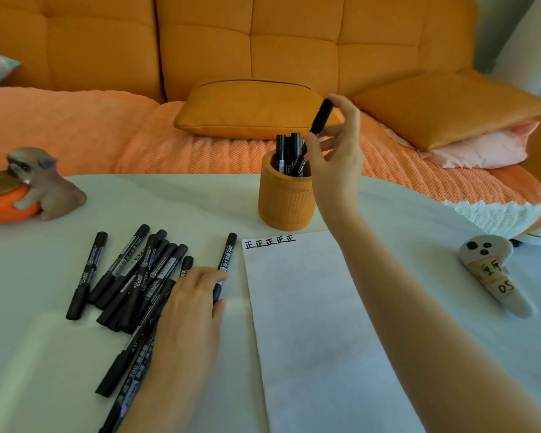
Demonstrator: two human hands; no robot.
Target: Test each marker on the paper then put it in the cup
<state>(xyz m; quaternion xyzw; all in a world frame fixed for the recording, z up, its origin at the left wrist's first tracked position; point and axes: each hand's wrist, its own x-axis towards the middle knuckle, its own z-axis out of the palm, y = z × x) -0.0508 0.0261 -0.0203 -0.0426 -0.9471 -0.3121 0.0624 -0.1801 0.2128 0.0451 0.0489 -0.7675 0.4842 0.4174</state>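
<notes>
Paper point(310, 323) lies nearest on the desk point(169, 207); just beside it the left hand point(194, 295) pinches the next marker point(228, 257). Farther off, the right hand point(334, 157) grips a tilted marker point(321, 117), lower end inside the cup point(285, 201); probably best straightened and lowered among the standing markers point(286, 151) before release.

Cup point(285, 198) behind paper point(310, 323), loose markers point(132, 276) left of paper, markers point(289, 153) standing in cup
</notes>
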